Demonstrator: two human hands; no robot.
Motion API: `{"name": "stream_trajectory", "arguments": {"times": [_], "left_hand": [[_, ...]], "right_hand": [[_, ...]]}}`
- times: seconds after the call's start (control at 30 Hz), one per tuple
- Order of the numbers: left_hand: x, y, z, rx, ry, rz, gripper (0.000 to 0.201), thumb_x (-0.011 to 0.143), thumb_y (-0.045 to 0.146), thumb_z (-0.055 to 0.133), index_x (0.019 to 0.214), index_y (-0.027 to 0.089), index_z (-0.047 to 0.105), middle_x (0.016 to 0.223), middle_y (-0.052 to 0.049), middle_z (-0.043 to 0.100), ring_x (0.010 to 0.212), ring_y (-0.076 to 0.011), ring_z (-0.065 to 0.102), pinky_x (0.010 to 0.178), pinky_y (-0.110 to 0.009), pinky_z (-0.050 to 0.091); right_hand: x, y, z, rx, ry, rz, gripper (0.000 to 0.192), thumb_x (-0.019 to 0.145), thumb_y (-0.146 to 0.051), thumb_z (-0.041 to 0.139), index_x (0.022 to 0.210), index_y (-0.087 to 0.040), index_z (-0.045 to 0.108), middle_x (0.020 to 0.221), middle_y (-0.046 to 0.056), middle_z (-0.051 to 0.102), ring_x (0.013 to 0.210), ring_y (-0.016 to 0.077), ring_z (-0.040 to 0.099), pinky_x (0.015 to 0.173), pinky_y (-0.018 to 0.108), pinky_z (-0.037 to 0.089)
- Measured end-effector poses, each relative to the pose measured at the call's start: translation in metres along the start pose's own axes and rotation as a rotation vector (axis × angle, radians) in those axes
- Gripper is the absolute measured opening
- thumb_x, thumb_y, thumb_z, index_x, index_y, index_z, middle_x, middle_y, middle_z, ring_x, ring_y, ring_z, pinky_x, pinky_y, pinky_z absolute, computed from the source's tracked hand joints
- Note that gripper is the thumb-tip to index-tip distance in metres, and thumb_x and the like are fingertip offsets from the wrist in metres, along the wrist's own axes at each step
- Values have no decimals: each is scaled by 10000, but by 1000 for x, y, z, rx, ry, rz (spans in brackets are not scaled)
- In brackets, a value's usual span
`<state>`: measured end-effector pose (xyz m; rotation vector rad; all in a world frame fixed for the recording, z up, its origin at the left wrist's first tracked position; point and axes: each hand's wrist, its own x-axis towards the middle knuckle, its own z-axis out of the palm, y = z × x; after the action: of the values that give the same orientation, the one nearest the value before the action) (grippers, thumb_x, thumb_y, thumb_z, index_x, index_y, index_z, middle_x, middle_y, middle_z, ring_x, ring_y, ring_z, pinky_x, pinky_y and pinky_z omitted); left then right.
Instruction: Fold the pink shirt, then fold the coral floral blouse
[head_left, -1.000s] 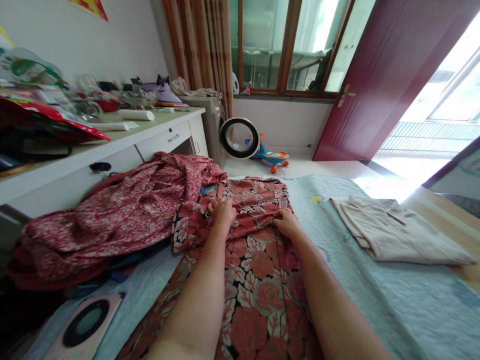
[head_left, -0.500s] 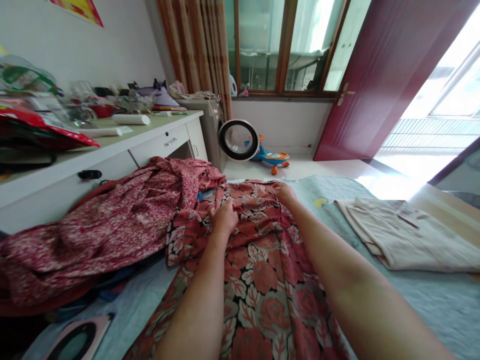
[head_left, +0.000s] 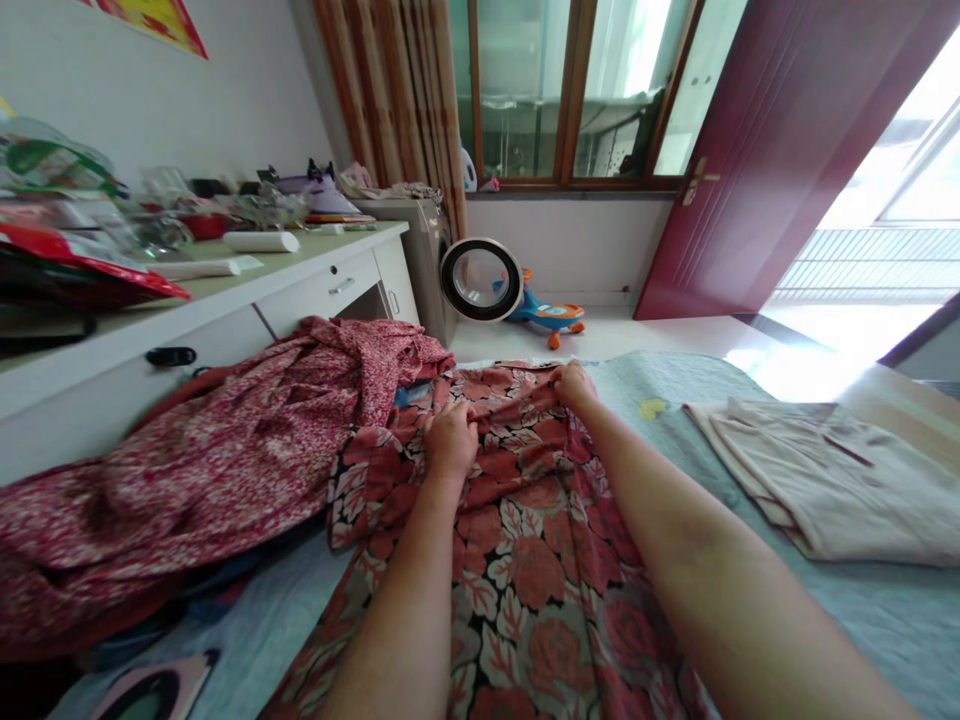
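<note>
A red, black and grey floral garment (head_left: 525,560) lies spread lengthwise before me, a short sleeve-like flap folded out at its left. My left hand (head_left: 451,438) is closed on the fabric near the upper left part, fingers curled into it. At the far right corner my right hand (head_left: 574,385) pinches the garment's edge. The fingertips of both hands are partly hidden by the backs of the hands. Left of the garment, touching its flap, is a heap of crumpled red-and-white patterned cloth (head_left: 247,440).
A pale blue bed cover (head_left: 652,390) lies beneath. On it sit a folded cream garment (head_left: 862,480) at the right and a pink-edged object (head_left: 161,690) at lower left. A cluttered white cabinet (head_left: 315,290) stands left. Beyond are a washing machine (head_left: 427,255) with its round door open and a blue-orange ride-on toy (head_left: 551,315).
My left fingers have curled further into the floral fabric. My right hand keeps hold of the far corner. The view has shifted slightly.
</note>
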<state>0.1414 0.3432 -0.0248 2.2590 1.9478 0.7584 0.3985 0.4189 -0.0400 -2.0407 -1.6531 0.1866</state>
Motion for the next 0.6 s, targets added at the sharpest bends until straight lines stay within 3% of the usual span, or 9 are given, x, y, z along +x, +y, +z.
{"name": "stream_trajectory", "arguments": {"times": [0.17, 0.37, 0.47, 0.6], "left_hand": [[0, 0, -1, 6, 51, -14, 152, 872, 182, 541, 945, 221, 668, 1079, -74, 650, 1051, -216, 611, 909, -312, 457], [-2, 1, -3, 175, -135, -112, 344, 912, 437, 516, 1015, 188, 730, 1131, -149, 682, 1099, -335, 605, 908, -463, 474], [-3, 0, -1, 195, -168, -90, 310, 914, 388, 510, 981, 197, 746, 1074, -131, 713, 1071, -335, 622, 883, -461, 483], [-3, 0, -2, 206, -90, -73, 260, 907, 339, 523, 992, 215, 735, 1108, -119, 701, 1100, -321, 613, 900, -449, 472]], "right_hand": [[-4, 0, 6, 46, 103, 26, 294, 814, -158, 486, 940, -188, 750, 1071, 94, 602, 915, 200, 581, 865, 274, 447], [-10, -2, 13, 83, 153, 46, 329, 809, -121, 439, 955, -178, 728, 1028, 101, 604, 910, 207, 569, 866, 282, 449], [-12, 0, 15, 79, 144, 43, 313, 794, -118, 455, 949, -172, 722, 1015, 103, 615, 920, 212, 570, 867, 285, 444], [-17, 0, 16, 58, 133, -12, 361, 803, -151, 487, 1106, -174, 681, 1075, 105, 623, 951, 215, 568, 891, 302, 440]]}}
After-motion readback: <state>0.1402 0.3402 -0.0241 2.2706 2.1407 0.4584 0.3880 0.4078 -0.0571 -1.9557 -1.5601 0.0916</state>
